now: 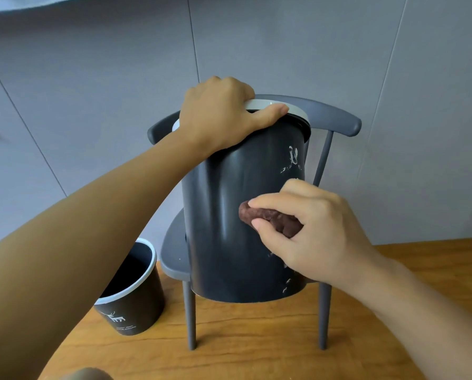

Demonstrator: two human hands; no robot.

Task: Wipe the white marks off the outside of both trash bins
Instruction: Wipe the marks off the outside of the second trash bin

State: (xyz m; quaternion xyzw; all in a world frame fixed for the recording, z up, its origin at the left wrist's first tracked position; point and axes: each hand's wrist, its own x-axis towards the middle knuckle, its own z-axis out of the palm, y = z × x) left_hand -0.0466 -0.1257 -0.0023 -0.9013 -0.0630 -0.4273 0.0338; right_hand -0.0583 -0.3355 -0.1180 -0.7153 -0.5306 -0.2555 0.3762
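Head view takes in a grey panelled wall [92, 78] behind and a wooden table [256, 352] below, on which stands a small grey chair [174, 259]. On the chair's seat sits the larger dark trash bin [223, 215], upright but tipped a little, its long axis running from the base near the camera up to the white rim [297, 109] by the chair's backrest. A second, smaller bin [132, 292] stands upright on the table to the left of the chair, mouth up, with a white deer print facing the camera.

Left hand [218, 113] curls over the rim of the larger bin, thumb along its edge, holding it steady. Right hand [311, 231] pinches a dark reddish-brown cloth [270, 218] between thumb and fingers and presses it against the bin's side.

White marks [293, 157] remain above the cloth near the rim, and more white flecks [285, 283] run down toward the base. To wipe well, I judge the cloth should work in firm strokes along the bin's length, with the left hand turning the bin to bring the marked side round.
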